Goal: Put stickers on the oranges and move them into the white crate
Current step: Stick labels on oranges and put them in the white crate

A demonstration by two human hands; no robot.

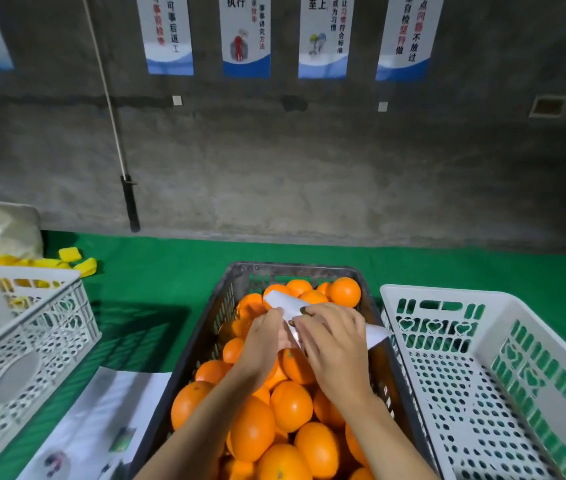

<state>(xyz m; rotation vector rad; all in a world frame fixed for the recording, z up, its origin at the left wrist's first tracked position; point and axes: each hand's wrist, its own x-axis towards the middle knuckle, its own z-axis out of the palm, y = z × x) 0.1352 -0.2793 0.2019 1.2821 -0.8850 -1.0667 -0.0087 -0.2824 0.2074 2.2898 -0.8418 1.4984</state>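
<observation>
A dark crate in the middle holds several oranges. Above the pile, my left hand and my right hand meet on a white sticker strip that runs from upper left to lower right. My left hand holds the strip from below, and the fingers of my right hand pinch at its top face. What lies between the fingertips is hidden. A white crate stands right of the dark crate, and no orange shows in the part of it in view.
Another white crate with yellow items stands at the left. Yellow pieces lie on the green table behind it. White printed sheets lie left of the dark crate. A concrete wall runs along the table's far edge.
</observation>
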